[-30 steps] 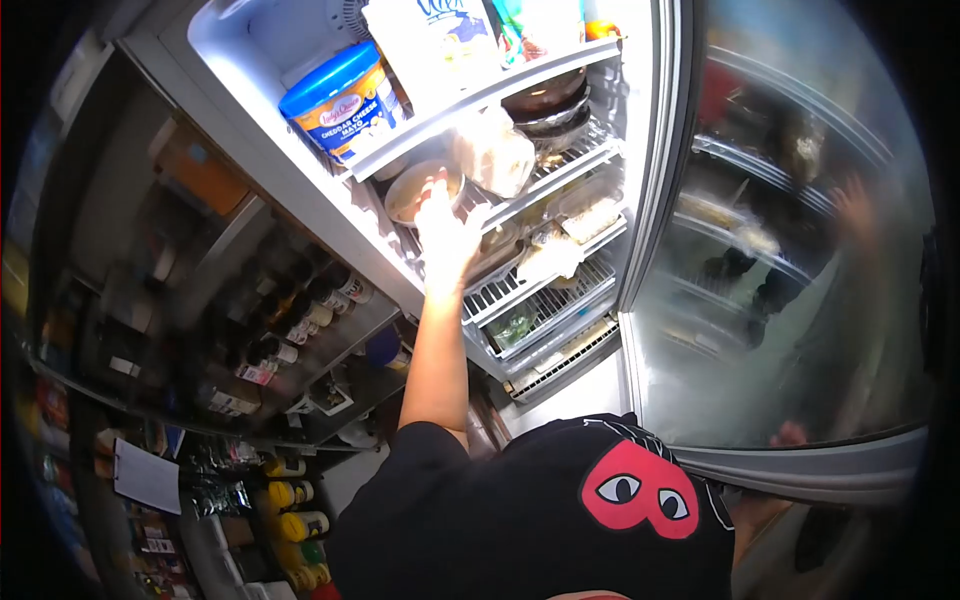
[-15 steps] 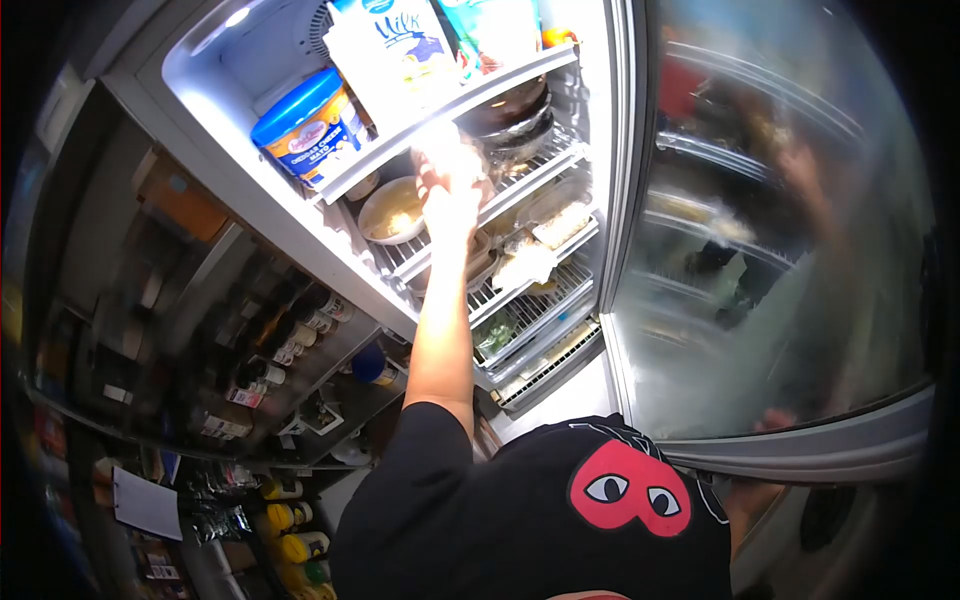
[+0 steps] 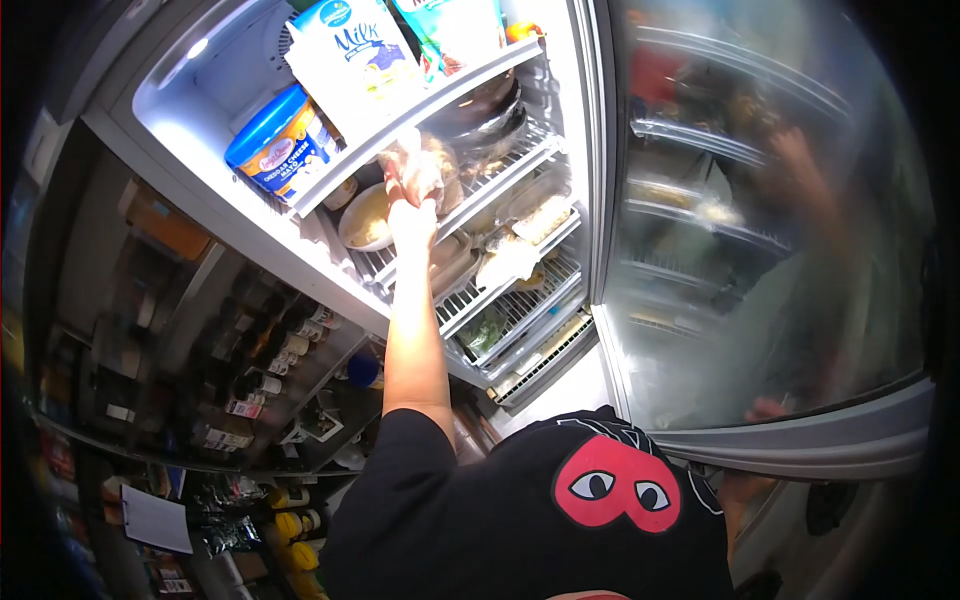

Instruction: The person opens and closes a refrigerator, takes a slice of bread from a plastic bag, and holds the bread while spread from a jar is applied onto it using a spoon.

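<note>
My left hand (image 3: 412, 195) reaches into the open fridge. Its fingers are closed on a clear plastic bag (image 3: 428, 160), whose contents glare keeps me from making out. Beside it on the same shelf is a pale bowl (image 3: 366, 218) with light food inside. Behind and to the right stands a dark covered bowl (image 3: 490, 118). Above are a milk pack (image 3: 357, 55) and a blue-lidded tub of cheddar cheese mayo (image 3: 282, 145). At the lower right, part of my right hand (image 3: 742, 490) shows by the door's bottom edge, its fingers hidden.
The fridge door (image 3: 760, 300) stands open on the right, its shiny surface reflecting the shelves and arm. Lower wire shelves hold clear containers (image 3: 545, 218) and a bag of greens (image 3: 483, 333). On the left are dark shelves with bottles (image 3: 290, 345) and yellow-capped jars (image 3: 290, 525).
The view has shifted, so the fridge sits slightly further left and lower. The bag in my left hand shows more clearly. My right hand stays by the door.
</note>
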